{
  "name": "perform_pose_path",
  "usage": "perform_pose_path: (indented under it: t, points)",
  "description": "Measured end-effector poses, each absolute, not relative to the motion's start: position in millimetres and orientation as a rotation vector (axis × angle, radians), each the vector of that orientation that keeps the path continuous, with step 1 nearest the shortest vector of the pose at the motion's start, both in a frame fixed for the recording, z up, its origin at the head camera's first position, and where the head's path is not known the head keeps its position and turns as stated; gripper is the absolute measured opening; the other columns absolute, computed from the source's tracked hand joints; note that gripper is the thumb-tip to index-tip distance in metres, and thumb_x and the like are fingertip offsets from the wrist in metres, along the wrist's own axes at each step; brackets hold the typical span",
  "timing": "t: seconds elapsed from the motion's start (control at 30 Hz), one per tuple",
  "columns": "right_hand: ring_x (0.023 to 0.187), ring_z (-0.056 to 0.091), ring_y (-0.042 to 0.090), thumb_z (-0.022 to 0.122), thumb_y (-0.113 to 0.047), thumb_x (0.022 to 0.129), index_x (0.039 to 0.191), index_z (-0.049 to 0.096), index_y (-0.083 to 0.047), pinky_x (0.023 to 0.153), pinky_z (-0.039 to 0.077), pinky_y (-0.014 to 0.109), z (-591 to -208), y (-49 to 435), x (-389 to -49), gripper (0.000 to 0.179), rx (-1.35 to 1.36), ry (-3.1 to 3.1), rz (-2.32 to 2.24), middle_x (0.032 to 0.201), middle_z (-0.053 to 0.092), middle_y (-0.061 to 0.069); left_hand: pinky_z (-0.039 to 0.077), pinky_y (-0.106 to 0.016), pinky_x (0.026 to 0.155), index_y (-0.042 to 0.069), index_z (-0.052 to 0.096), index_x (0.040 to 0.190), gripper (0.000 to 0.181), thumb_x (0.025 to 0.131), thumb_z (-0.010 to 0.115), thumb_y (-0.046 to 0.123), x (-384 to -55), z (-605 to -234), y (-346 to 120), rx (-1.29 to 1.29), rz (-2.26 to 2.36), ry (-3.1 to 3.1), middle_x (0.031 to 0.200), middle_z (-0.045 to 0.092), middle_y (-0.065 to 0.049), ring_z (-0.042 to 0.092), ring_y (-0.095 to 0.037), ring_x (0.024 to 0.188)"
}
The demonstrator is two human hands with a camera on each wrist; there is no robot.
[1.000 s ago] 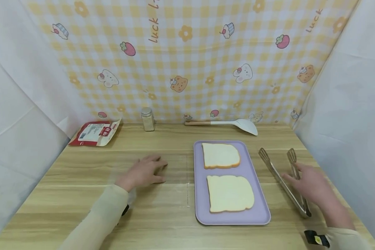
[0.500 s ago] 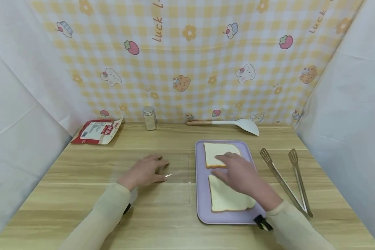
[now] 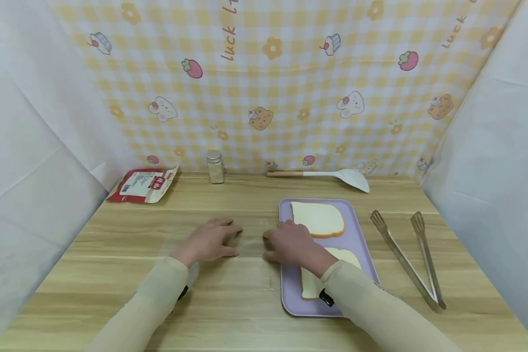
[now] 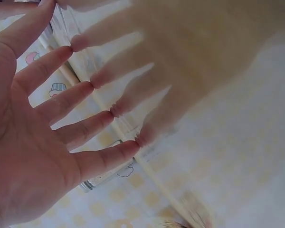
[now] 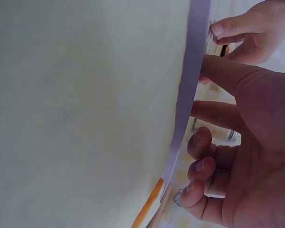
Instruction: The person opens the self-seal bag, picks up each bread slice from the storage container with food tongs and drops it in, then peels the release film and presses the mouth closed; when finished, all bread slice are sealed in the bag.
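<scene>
The left hand (image 3: 209, 239) spreads, gripping nothing. At its three o'clock, the half-curled right hand (image 3: 290, 243) has its forefinger tip hidden behind the tray (image 5: 194, 52), grip unclear.

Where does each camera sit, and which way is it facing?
On head: facing forward and down over the table; left hand, right hand, sleeves show.
On left wrist: facing the left hand's palm, with checked cloth behind.
On right wrist: facing bread and tray; both hands show.
Head and right wrist share tray and both hands.
</scene>
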State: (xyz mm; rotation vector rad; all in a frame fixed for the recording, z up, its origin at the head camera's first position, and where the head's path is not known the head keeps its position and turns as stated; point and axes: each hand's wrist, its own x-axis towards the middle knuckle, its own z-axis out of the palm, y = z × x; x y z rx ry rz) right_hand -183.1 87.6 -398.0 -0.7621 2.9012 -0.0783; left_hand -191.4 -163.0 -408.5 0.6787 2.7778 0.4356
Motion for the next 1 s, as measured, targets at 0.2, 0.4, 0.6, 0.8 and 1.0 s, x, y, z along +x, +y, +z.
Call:
perform_pose_path:
  t: [0.2,0.4,0.6,0.8,1.0]
  points:
    - [0.083,0.06,0.028,0.078,-0.054,0.091,0.098,0.068,-0.024,0.056,0.044,0.043,-396.7,86.9,-182.3,0.033,-0.72,2.886,-0.051,0.075,0.054,0.0,0.034,-0.063,0.122,0.008,0.058,0.15,0.071,0.091,0.085,0.034,-191.2,-403.8,-163.5,0.649,0.484,2.753,0.165,0.04,-0.025,0.037,-0.049,0.152]
    - [0.079,0.06,0.026,0.081,-0.053,0.088,0.083,0.059,-0.023,0.056,0.044,0.043,-396.0,87.3,-182.5,0.037,-0.749,2.89,-0.047,0.073,0.053,-0.001,0.048,-0.055,0.112,0.008,0.074,0.125,0.042,0.089,0.087,0.022,-191.1,-402.4,-163.5,0.705,0.496,2.79,0.143,0.064,-0.015,0.06,-0.038,0.133]
    - [0.074,0.057,0.024,0.08,-0.055,0.089,0.08,0.054,-0.024,0.056,0.042,0.042,-396.7,87.2,-182.7,0.041,-0.762,2.882,-0.044,0.071,0.052,-0.002,0.051,-0.041,0.08,0.019,0.069,0.082,0.019,0.088,0.087,0.017,-193.8,-401.9,-165.0,0.781,0.453,2.845,0.095,0.067,0.004,0.056,-0.017,0.084]
    - [0.072,0.055,0.023,0.08,-0.055,0.089,0.078,0.053,-0.023,0.057,0.041,0.042,-395.4,86.6,-182.3,0.043,-0.77,2.882,-0.035,0.07,0.05,-0.002,0.053,-0.043,0.084,0.021,0.07,0.081,0.018,0.09,0.085,0.022,-193.9,-400.2,-169.5,0.735,0.474,2.833,0.108,0.072,0.0,0.06,-0.017,0.091]
    - [0.069,0.054,0.022,0.08,-0.059,0.089,0.078,0.053,-0.024,0.057,0.04,0.041,-396.4,87.1,-182.9,0.046,-0.77,2.88,-0.036,0.069,0.05,-0.003,0.053,-0.044,0.087,0.02,0.07,0.081,0.017,0.092,0.084,0.021,-191.4,-396.7,-171.7,0.715,0.481,2.825,0.116,0.072,-0.004,0.063,-0.019,0.095]
